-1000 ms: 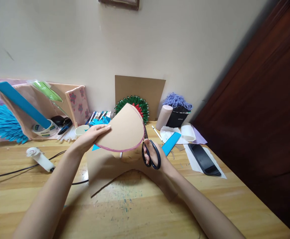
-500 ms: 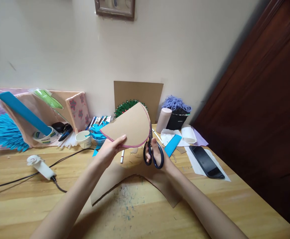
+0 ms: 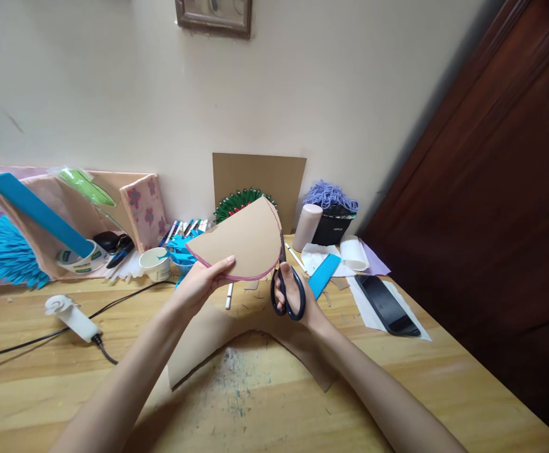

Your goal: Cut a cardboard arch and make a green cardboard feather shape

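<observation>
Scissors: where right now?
Head view, just right of centre: the scissors are in the right hand, blades up against the right edge of the pink-edged cardboard held by the left hand.

I see tan cardboard (image 3: 241,242) edged in magenta, dark-handled scissors (image 3: 282,257) at its four o'clock, a pink flower-patterned panel (image 3: 143,211) at its ten.

Black container (image 3: 332,230): white "PCS", digits before it unclear. White round holder (image 3: 80,267): print illegible.
</observation>
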The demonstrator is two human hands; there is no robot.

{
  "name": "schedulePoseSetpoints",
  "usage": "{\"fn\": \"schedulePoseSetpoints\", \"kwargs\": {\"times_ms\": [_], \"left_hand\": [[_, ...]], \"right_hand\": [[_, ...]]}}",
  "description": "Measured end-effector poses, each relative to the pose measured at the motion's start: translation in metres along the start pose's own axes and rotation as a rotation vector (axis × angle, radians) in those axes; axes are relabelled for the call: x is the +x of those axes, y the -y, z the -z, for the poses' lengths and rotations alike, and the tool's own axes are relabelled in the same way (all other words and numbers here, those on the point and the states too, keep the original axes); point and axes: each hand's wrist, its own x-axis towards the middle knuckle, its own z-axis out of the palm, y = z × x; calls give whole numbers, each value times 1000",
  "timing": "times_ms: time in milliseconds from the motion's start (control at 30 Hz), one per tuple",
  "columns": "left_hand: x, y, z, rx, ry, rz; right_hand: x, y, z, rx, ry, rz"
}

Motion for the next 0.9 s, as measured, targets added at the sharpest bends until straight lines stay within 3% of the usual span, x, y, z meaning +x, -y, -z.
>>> {"fn": "schedulePoseSetpoints", "kwargs": {"times_ms": [233,400,900], "left_hand": [[1,-1,3,0,0,-4],[0,-2,6,38,85,52],[1,-2,6,12,99,56]], "right_hand": [[4,1,0,19,50,24],[7,3,0,92,127,60],[7,-4,5,45,-10,26]]}}
